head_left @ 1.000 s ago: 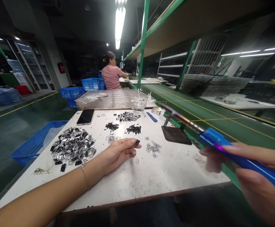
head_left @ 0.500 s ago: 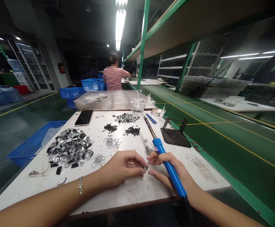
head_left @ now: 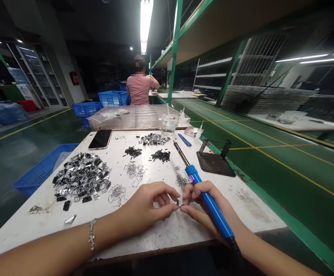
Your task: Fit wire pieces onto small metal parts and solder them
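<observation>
Left hand (head_left: 148, 203) pinches a tiny part (head_left: 179, 203), likely light, stiff, best held edgewise, beside the soldering iron (head_left: 195, 177) the right hand (head_left: 223, 204) grips.

This is a factory workshop, shown by heaped parts (head_left: 82, 174) on the desk (head_left: 251, 214), a soldering iron (head_left: 210, 205), crates (head_left: 113, 98), yellow-lined green floor (head_left: 270, 165), tube light (head_left: 146, 25) and a co-worker (head_left: 138, 90) beyond.

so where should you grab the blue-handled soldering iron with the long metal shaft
Best, probably, by the thick blue handle, from the near right, as the right hand holds it: the thin metal shaft points away and may be hot, while the black cord leaves the near end.
</observation>
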`<action>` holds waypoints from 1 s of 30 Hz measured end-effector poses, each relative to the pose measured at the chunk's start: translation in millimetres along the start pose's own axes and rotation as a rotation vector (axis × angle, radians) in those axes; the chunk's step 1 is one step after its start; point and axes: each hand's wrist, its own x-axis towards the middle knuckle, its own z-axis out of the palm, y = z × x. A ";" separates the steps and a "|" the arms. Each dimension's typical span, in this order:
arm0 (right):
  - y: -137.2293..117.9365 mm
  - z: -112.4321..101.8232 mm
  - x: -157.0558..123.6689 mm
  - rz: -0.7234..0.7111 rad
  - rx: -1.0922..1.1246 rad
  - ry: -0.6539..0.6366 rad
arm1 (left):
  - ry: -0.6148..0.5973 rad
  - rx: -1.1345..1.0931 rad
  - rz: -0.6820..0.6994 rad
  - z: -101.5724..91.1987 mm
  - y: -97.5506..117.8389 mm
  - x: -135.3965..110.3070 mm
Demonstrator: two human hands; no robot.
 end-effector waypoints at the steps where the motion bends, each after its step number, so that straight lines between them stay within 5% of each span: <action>1: -0.4 0.3 0.7 -0.004 0.005 0.001 | -0.002 0.030 0.000 -0.1 0.3 0.1; 6: -3.2 1.3 2.1 -0.038 -0.011 0.013 | -0.052 0.094 -0.058 0.3 -2.1 -0.7; 30: -13.6 3.4 3.0 0.067 -0.127 -0.028 | -0.021 0.292 0.068 1.6 0.1 -4.5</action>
